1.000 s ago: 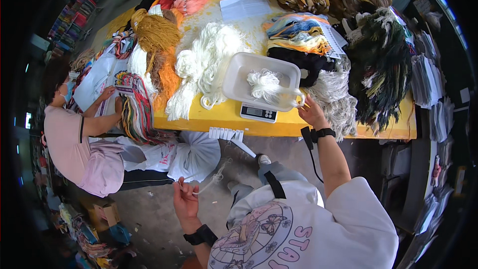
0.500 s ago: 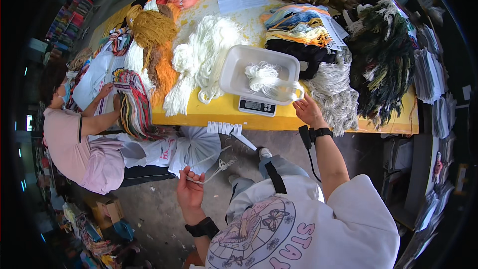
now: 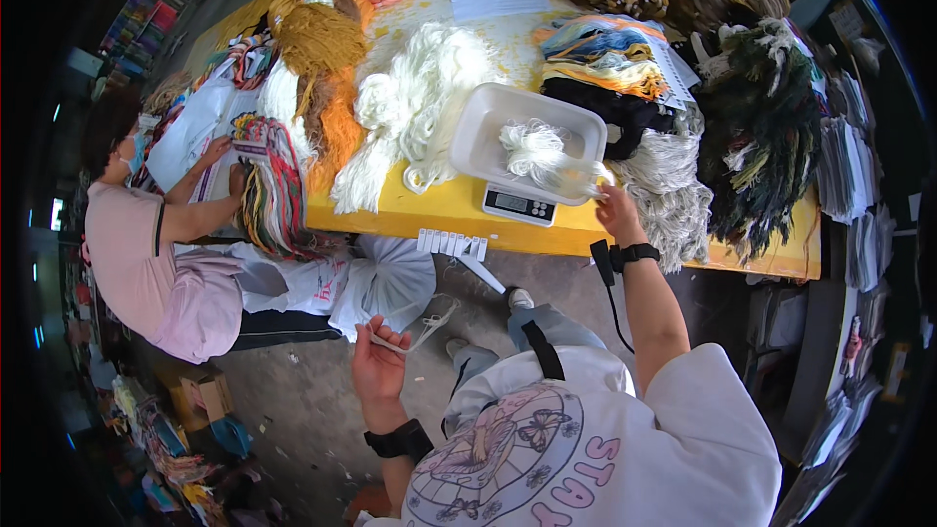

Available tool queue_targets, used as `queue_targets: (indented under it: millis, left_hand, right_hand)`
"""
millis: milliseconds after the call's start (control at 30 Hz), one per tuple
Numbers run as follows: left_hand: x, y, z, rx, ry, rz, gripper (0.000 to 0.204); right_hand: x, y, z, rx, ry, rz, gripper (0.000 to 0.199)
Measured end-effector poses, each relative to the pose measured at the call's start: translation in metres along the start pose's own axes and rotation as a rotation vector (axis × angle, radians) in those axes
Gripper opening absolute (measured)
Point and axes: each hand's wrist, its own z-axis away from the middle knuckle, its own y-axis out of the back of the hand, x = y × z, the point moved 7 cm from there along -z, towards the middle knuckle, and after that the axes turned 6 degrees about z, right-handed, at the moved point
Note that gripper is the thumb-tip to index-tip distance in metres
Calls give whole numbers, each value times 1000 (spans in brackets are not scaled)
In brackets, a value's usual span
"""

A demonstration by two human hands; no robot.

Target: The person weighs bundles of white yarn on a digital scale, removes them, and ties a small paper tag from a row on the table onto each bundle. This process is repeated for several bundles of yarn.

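Observation:
A skein of white yarn [image 3: 535, 151] lies in a pale plastic tub [image 3: 473, 151], one end hanging over the tub's front right rim. The tub rests on a digital scale [image 3: 519, 205] at the table's front edge. At that rim my right hand [image 3: 620, 217] pinches the hanging yarn end between its fingertips. My left hand [image 3: 381, 366] is held low in front of my body, away from the table. Its fingers are closed on a strand of off-white yarn [image 3: 429, 327], whose loose tail dangles above the floor.
A large heap of white yarn [image 3: 429, 88] lies left of the tub, grey yarn [image 3: 664, 181] and dark green yarn [image 3: 756, 146] to its right. White tags [image 3: 451, 243] line the table's front edge. At the left a seated person [image 3: 161, 234] handles multicoloured yarn [image 3: 268, 195].
The tabletop has shifted slightly right in the picture as my head moved. My right fingers have come up to the yarn end, which earlier stood out as an open loop beside them.

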Motion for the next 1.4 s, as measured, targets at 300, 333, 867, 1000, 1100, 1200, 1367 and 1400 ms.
queue_targets:
  millis: [300, 333, 867, 1000, 1100, 1200, 1367, 1400]
  left_hand:
    - [3, -28, -8, -115, -80, -34, 51]
    - [4, -33, -6, -116, -93, -48, 53]
    - [4, -43, 11, -65, -291, -230, 38]
    - [4, -41, 13, -80, -269, -127, 37]
    - [2, -40, 13, -95, -282, -148, 36]
    - [2, -39, 13, -60, -354, -390, 34]
    - [3, 5, 4, -231, -315, 189, 27]
    - [2, 24, 1, -231, -267, 314, 25]
  right_hand:
    - [-31, -229, 166, -602, 368, 590, 18]
    - [-13, -252, 194, -753, 312, 673, 18]
    - [77, -297, 279, -1078, 22, 846, 17]
    - [74, -291, 275, -1061, 2, 742, 14]
    - [75, -288, 275, -1065, 72, 806, 14]
    - [69, -291, 286, -1113, 213, 770, 12]
    - [33, -297, 306, -1172, 70, 699, 10]
    - [9, -298, 314, -1147, 78, 844, 9]
